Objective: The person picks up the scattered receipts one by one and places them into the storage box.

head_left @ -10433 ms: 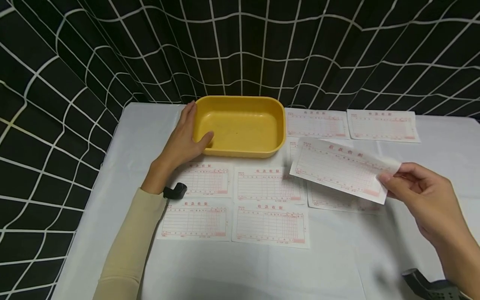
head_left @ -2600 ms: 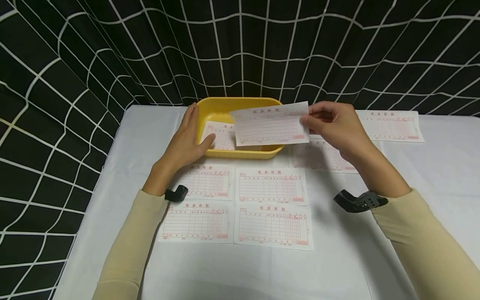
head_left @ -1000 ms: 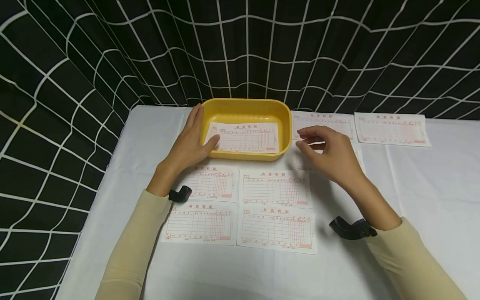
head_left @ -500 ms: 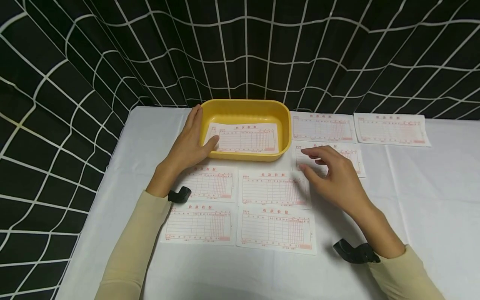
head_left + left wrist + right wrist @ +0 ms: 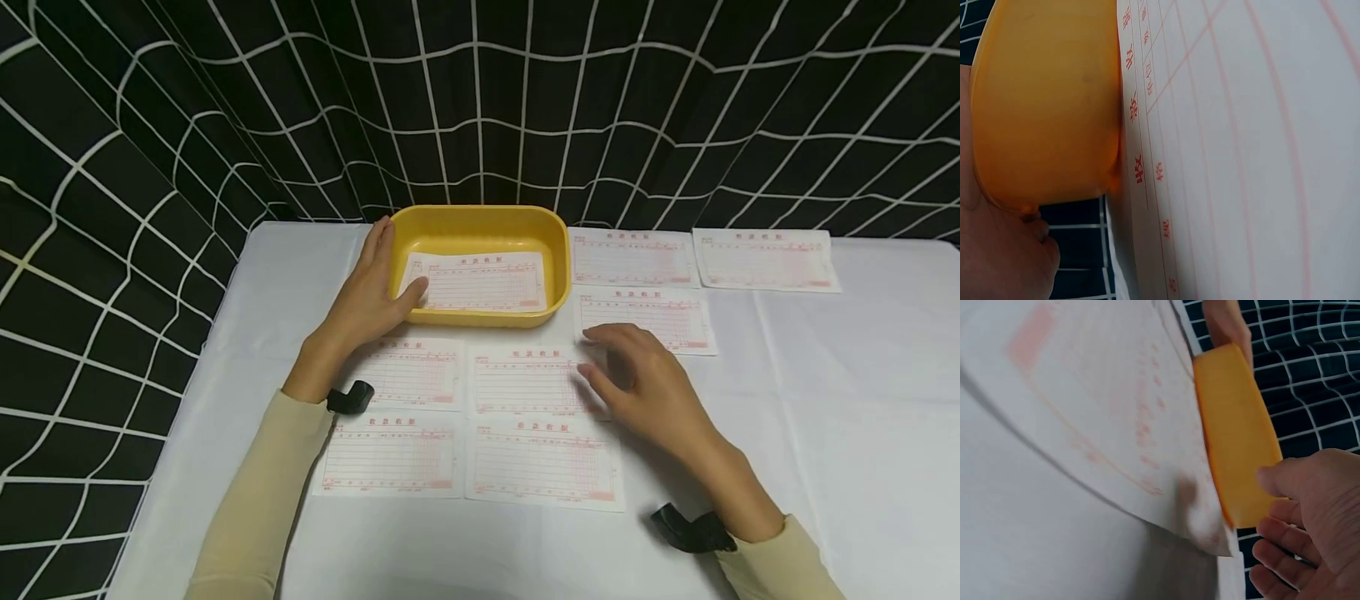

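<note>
Left hand [image 5: 367, 296] grips box [image 5: 480, 319] near far edge of table [image 5: 862, 358]; relaxed, empty right hand [image 5: 660, 392], brushing low, could shift paper [image 5: 517, 387].

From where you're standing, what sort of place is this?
Probably a makeshift tabletop workspace: a white-covered table, a black backdrop with white grid lines behind it, and printed slips beside and in front of a yellow tub.

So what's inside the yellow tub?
A printed slip lies there, another slip seemingly peeking out at its left. The left hand hides part; anything fully beneath is covered.
</note>
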A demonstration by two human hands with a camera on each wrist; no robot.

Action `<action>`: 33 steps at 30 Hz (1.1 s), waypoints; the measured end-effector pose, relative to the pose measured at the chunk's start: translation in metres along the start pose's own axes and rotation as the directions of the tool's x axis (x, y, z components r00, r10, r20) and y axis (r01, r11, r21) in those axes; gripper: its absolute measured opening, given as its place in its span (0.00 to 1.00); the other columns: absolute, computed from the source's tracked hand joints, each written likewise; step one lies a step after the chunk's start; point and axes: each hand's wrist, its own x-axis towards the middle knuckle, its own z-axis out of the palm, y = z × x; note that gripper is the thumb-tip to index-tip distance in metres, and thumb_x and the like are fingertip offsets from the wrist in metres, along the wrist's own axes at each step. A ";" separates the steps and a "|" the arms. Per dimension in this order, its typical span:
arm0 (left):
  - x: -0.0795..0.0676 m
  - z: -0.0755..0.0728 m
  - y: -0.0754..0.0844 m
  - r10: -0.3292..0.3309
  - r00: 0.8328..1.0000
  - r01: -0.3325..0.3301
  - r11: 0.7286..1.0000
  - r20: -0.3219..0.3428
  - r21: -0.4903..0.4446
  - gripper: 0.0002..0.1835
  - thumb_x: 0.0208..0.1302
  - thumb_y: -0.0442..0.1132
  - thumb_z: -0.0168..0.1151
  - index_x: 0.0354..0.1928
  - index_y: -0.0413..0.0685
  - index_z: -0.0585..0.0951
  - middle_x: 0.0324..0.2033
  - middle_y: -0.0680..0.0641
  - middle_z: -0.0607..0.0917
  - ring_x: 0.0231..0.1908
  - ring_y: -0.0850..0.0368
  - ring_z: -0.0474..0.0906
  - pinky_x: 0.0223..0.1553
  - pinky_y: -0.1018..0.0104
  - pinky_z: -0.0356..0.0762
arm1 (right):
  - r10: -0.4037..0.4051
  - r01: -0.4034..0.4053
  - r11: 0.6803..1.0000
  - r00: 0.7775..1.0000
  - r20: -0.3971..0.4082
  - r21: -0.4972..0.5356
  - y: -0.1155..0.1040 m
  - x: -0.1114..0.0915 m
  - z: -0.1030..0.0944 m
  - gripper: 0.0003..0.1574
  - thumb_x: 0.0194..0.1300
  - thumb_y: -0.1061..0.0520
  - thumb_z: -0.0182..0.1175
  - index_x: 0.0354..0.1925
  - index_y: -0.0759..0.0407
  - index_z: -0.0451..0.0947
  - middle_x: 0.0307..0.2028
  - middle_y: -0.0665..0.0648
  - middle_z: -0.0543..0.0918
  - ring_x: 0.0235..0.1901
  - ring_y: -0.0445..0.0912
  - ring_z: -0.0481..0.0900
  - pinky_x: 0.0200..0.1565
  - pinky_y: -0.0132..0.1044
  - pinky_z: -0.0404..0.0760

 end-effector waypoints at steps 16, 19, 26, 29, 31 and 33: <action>0.001 0.001 -0.002 0.006 1.000 -0.006 1.000 -0.010 -0.004 0.52 0.73 0.59 0.56 0.86 0.46 0.42 0.87 0.49 0.41 0.84 0.45 0.53 0.81 0.45 0.59 | 0.016 -0.014 0.999 0.998 0.060 -0.045 0.004 -0.020 0.021 0.32 0.62 0.57 0.76 0.63 0.62 0.81 0.63 0.62 0.83 0.67 0.61 0.77 0.69 0.60 0.70; 0.001 0.001 -0.002 0.007 1.000 -0.007 1.000 -0.009 -0.008 0.52 0.73 0.59 0.56 0.86 0.46 0.42 0.87 0.50 0.41 0.83 0.45 0.53 0.82 0.45 0.59 | 0.015 -0.010 0.997 0.998 0.066 -0.079 0.004 -0.022 0.023 0.34 0.61 0.56 0.76 0.64 0.62 0.81 0.65 0.62 0.82 0.68 0.61 0.75 0.67 0.61 0.70; 0.000 0.001 -0.001 0.001 1.000 -0.001 1.000 -0.008 0.001 0.53 0.72 0.59 0.56 0.86 0.46 0.42 0.87 0.48 0.42 0.83 0.44 0.53 0.81 0.44 0.60 | 0.002 0.006 0.990 0.998 0.057 -0.143 0.003 -0.025 0.023 0.39 0.60 0.51 0.79 0.66 0.62 0.80 0.67 0.64 0.80 0.69 0.61 0.75 0.61 0.60 0.71; 0.000 0.001 -0.001 0.003 1.000 -0.003 1.000 -0.010 0.004 0.53 0.72 0.60 0.56 0.86 0.46 0.42 0.87 0.48 0.42 0.83 0.44 0.53 0.81 0.44 0.60 | 0.002 0.007 0.987 0.998 0.056 -0.161 0.003 -0.025 0.023 0.41 0.59 0.50 0.79 0.67 0.62 0.79 0.68 0.64 0.79 0.69 0.62 0.74 0.61 0.60 0.71; 0.000 0.001 -0.001 0.004 1.000 -0.004 1.000 -0.012 0.002 0.52 0.73 0.60 0.56 0.86 0.46 0.42 0.87 0.49 0.42 0.83 0.44 0.53 0.81 0.44 0.60 | 0.004 0.006 0.985 0.998 0.058 -0.170 0.003 -0.025 0.023 0.43 0.60 0.49 0.79 0.68 0.63 0.78 0.69 0.64 0.79 0.69 0.62 0.74 0.60 0.60 0.72; 0.000 0.001 -0.001 0.006 1.000 -0.006 1.000 -0.009 0.001 0.53 0.73 0.60 0.56 0.86 0.46 0.42 0.87 0.49 0.41 0.83 0.44 0.53 0.82 0.45 0.59 | 0.010 0.001 0.984 0.998 0.060 -0.179 0.003 -0.025 0.023 0.44 0.60 0.48 0.79 0.69 0.63 0.77 0.69 0.64 0.79 0.69 0.62 0.74 0.60 0.60 0.72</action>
